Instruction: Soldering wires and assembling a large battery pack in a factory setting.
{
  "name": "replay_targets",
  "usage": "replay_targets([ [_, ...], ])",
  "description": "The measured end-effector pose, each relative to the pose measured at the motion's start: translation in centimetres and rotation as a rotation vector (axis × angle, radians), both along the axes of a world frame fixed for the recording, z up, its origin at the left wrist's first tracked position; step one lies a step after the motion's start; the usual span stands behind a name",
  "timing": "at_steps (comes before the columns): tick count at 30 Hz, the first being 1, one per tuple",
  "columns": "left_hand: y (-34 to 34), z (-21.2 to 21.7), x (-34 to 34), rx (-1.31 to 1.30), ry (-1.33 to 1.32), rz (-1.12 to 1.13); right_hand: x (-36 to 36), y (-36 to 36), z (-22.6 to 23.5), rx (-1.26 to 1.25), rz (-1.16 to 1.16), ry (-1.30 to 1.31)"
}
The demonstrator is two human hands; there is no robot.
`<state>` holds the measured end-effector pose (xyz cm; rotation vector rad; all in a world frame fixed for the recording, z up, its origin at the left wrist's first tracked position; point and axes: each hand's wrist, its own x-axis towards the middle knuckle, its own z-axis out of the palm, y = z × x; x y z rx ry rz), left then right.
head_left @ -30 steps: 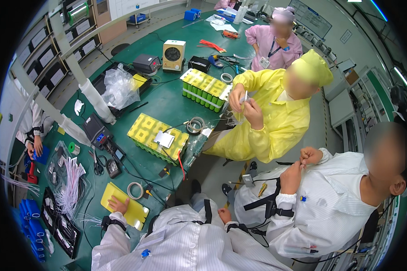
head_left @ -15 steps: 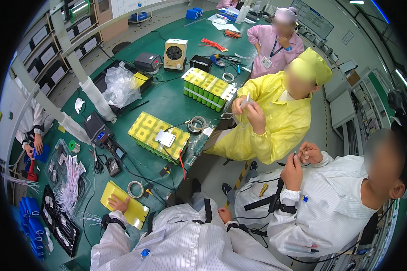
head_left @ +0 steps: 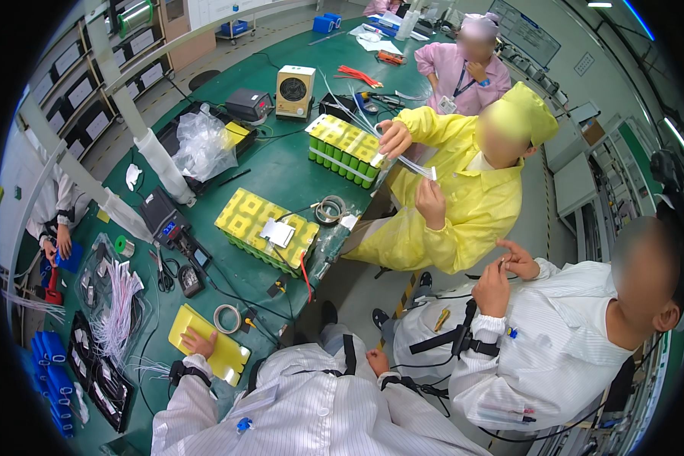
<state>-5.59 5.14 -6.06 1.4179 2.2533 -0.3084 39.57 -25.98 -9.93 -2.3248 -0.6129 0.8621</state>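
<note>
My left hand [head_left: 200, 343] lies with its fingers spread on a yellow flat-topped block [head_left: 219, 357] near the table's front edge. My right hand [head_left: 377, 362] is off the table beside my body, its fingers curled in with nothing visible in them. A roll of tape [head_left: 227, 318] sits against the block's far edge. Beyond it stands a battery pack [head_left: 254, 220] with a yellow patterned top, green cells and a small white piece on it. To the left are a bundle of white wires [head_left: 118, 300] and a black tray [head_left: 99, 372] of dark cables.
A soldering station [head_left: 163, 216], scissors [head_left: 166, 275] and solder spool [head_left: 125, 246] stand beyond my left hand. Blue holders [head_left: 52, 380] lie far left. A second battery pack [head_left: 346, 152] is farther back. Co-workers in yellow [head_left: 471, 190] and white [head_left: 539, 349] stand to the right.
The person in yellow has moved one hand out leftward over the far battery pack, and white wires now stretch between their hands. The person in white shifts their fingers. My hands have not moved.
</note>
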Motion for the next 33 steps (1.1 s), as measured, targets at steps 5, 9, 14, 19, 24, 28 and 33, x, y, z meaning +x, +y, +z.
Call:
replay_targets([
  [5, 0.2, -0.2, 0.2, 0.007, 0.005, -0.020, -0.1, -0.2, -0.5, -0.011, -0.021, -0.023],
  [9, -0.1, 0.7, 0.9, 0.026, -0.025, -0.022, 0.0, -0.1, -0.4, -0.036, -0.020, -0.025],
  [14, -0.3, 0.8, 0.5, 0.037, -0.015, -0.043, -0.1, 0.0, -0.2, -0.027, -0.019, -0.006],
  [19, 0.0, 0.9, 1.1, 0.036, -0.027, -0.055, 0.0, -0.4, 0.0, -0.032, -0.025, -0.031],
  [24, 0.4, -0.2, 0.2, 0.001, 0.015, -0.051, -0.4, 0.0, 0.3, -0.059, -0.028, -0.007],
  [28, 0.5, -2.1, -1.6, 0.055, 0.076, -0.097, -0.8, 0.3, 0.1, -0.105, -0.047, -0.006],
  [33, 0.8, -1.7, -0.8, 0.074, 0.062, -0.111, -0.7, -0.2, -0.7, -0.096, -0.067, 0.017],
])
